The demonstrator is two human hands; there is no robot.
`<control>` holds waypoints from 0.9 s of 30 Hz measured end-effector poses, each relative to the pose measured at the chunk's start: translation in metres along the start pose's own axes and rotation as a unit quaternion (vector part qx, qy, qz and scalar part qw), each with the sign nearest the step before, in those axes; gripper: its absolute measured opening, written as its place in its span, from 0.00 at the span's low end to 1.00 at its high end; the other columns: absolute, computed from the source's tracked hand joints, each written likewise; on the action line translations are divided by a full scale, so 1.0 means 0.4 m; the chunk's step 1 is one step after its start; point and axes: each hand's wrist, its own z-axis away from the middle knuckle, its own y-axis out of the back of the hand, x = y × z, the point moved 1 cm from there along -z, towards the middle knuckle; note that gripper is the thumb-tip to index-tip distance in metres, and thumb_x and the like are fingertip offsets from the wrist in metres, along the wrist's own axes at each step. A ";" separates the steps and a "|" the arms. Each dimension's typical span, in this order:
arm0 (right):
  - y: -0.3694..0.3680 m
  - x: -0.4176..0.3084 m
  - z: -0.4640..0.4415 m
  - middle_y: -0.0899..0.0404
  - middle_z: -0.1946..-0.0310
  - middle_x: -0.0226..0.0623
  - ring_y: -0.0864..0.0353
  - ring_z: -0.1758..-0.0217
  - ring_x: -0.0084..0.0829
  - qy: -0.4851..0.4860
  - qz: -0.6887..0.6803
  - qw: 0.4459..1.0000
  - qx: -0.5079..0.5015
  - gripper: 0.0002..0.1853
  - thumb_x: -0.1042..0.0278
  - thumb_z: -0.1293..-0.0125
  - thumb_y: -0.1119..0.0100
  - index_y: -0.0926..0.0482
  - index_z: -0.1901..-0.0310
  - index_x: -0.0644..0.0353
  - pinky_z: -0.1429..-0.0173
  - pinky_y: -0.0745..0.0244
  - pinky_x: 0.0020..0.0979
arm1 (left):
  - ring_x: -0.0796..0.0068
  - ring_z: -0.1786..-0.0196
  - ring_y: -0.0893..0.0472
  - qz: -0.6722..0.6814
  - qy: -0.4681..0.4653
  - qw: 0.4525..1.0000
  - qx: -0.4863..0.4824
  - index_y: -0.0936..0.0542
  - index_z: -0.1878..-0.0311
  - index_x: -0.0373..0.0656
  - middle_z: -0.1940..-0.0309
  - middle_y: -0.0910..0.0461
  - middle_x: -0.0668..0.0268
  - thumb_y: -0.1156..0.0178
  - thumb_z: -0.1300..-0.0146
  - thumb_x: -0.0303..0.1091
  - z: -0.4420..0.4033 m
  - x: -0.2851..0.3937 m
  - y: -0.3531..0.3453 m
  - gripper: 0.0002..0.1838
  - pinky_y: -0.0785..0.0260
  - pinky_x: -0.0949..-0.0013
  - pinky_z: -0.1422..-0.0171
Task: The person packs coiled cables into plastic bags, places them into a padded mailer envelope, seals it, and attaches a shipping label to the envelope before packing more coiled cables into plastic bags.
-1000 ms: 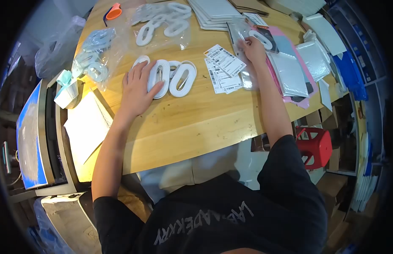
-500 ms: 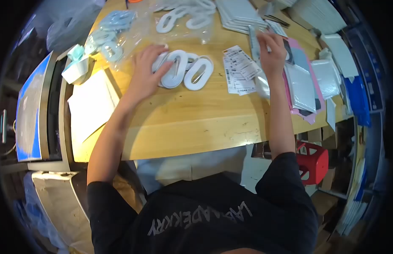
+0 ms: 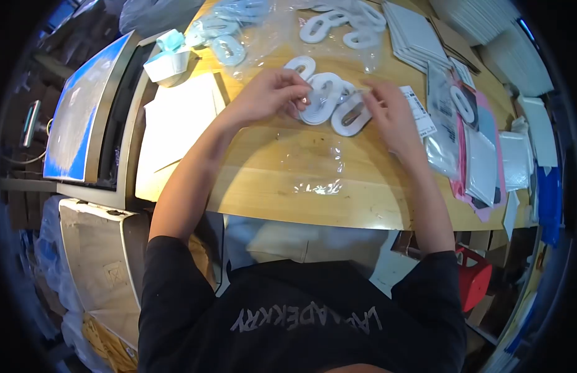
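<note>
A clear plastic bag [image 3: 318, 186] spans the space between my two hands, its lower edge glinting over the wooden table. My left hand [image 3: 270, 94] pinches its left side with the fingers closed. On the other side, the closed fingers of my right hand [image 3: 395, 121] grip the bag's upper right. Behind and through the film lie several white oval coils [image 3: 347, 129] of flat cord. Printed labels [image 3: 421, 115] are partly covered by my right hand. Just right of them is another clear bag [image 3: 442, 149].
Bagged white coils [image 3: 313, 30] and bluish coils [image 3: 228, 51] lie at the back. White envelopes [image 3: 412, 34] are stacked behind; pink and silver mailers [image 3: 481, 165] sit right. Paper sheets [image 3: 176, 124], a small white container [image 3: 167, 67] and a monitor [image 3: 89, 105] are left.
My right hand has come from the mailers on the right to the coils. My left hand has left the coils, and a clear bag now stretches between both hands. The view has shifted left.
</note>
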 end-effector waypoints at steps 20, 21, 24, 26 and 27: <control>0.119 0.071 -0.016 0.17 0.65 0.35 0.19 0.68 0.20 -0.037 -0.367 0.913 0.178 0.15 0.66 0.31 0.34 0.26 0.52 0.66 0.69 0.23 0.23 | 0.81 0.72 0.19 -0.141 0.020 0.988 -0.065 0.25 0.69 0.37 0.74 0.17 0.67 0.30 0.40 0.24 0.028 0.017 -0.117 0.10 0.28 0.77 0.68; 0.123 0.067 -0.013 0.17 0.65 0.35 0.19 0.68 0.20 -0.039 -0.364 0.914 0.177 0.15 0.66 0.31 0.34 0.26 0.52 0.66 0.69 0.23 0.23 | 0.81 0.71 0.19 -0.169 0.021 0.984 -0.051 0.25 0.69 0.37 0.74 0.17 0.66 0.29 0.42 0.24 0.026 0.016 -0.119 0.11 0.28 0.76 0.68; 0.107 0.042 -0.003 0.17 0.64 0.34 0.19 0.67 0.20 -0.012 -0.446 0.880 0.162 0.13 0.69 0.31 0.35 0.26 0.52 0.65 0.68 0.23 0.24 | 0.82 0.70 0.18 -0.047 0.027 0.996 -0.065 0.24 0.68 0.36 0.73 0.16 0.66 0.28 0.42 0.24 0.028 0.001 -0.144 0.11 0.27 0.76 0.67; 0.072 0.009 0.011 0.17 0.63 0.34 0.19 0.66 0.21 -0.016 -0.424 0.896 0.133 0.13 0.69 0.31 0.35 0.27 0.51 0.65 0.67 0.22 0.24 | 0.82 0.70 0.18 0.012 0.032 0.997 -0.070 0.23 0.67 0.36 0.72 0.16 0.65 0.28 0.42 0.24 0.031 -0.005 -0.164 0.10 0.27 0.76 0.67; 0.053 -0.009 0.020 0.17 0.62 0.34 0.18 0.64 0.21 -0.019 -0.400 0.910 0.106 0.13 0.70 0.30 0.36 0.27 0.51 0.64 0.65 0.22 0.23 | 0.82 0.71 0.18 0.017 0.027 0.997 -0.064 0.23 0.67 0.37 0.73 0.16 0.65 0.27 0.43 0.26 0.030 -0.006 -0.177 0.11 0.27 0.76 0.68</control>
